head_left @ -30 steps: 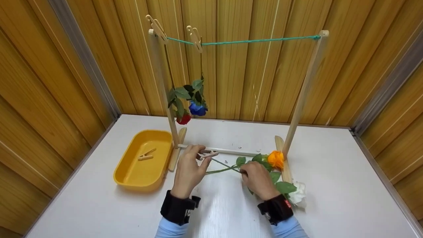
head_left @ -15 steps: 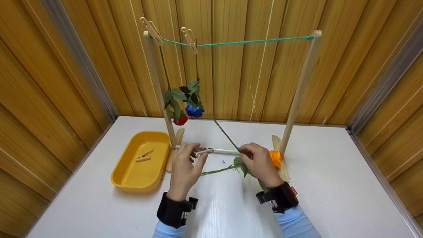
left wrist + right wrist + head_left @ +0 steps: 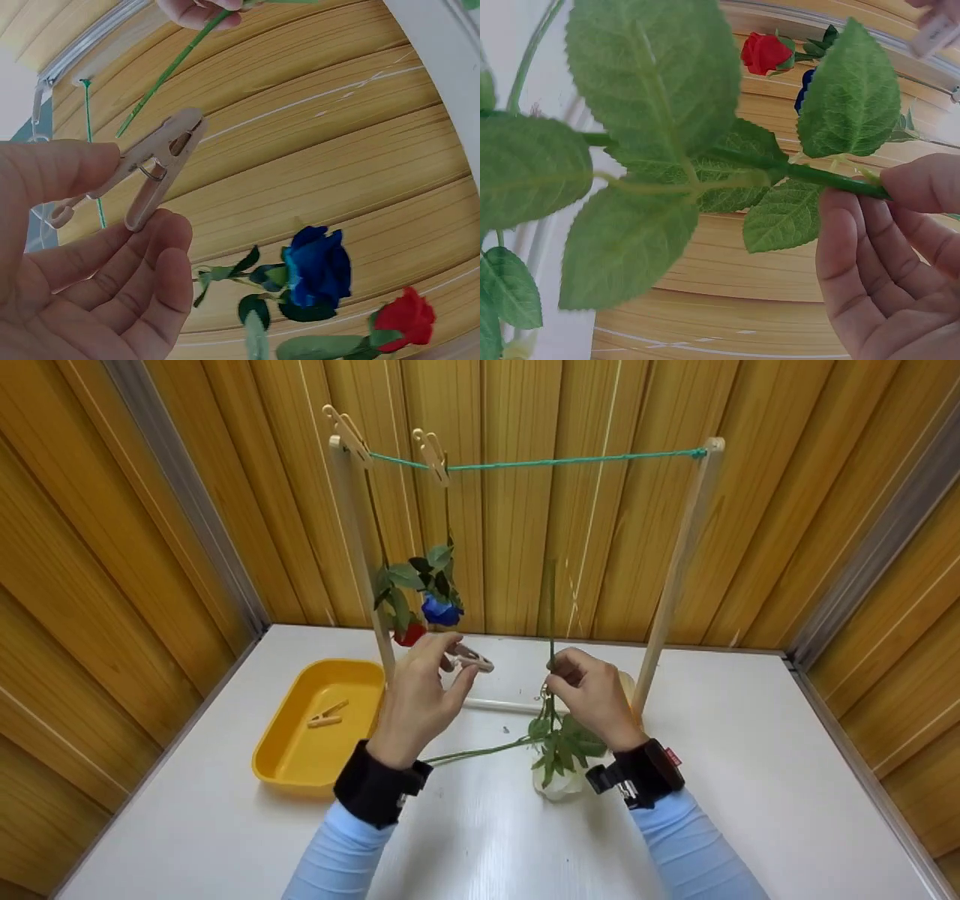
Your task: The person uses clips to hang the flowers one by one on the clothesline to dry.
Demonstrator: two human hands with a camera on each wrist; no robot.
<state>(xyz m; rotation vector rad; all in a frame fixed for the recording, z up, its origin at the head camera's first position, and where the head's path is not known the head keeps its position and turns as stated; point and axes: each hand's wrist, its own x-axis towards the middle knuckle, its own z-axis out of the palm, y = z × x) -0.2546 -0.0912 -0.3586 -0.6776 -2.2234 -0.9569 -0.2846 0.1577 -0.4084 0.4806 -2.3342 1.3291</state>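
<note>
Currently, a clothespin (image 3: pixel 157 147) juts beyond the left hand (image 3: pixel 420 694) pinching it.

Rack (image 3: pixel 679 577): on the table (image 3: pixel 750 780), wall (image 3: pixel 517 547) behind it.
Tray (image 3: pixel 296 757): just left of the rack; loose clothespin (image 3: pixel 325 720) inside.
Two hanging roses (image 3: pixel 441 609): below two line clothespins (image 3: pixel 431 457) on the left portion of the rack's cord (image 3: pixel 570 460).
Your left hand (image 3: pixel 420 686), with held clothespin (image 3: pixel 476 661): before the rack, left half.
Your right hand (image 3: pixel 594 695), with held rose (image 3: pixel 562 751): before the rack, right half.
Lying stem (image 3: pixel 476 753): before the rack's crossbar (image 3: pixel 506 706).
</note>
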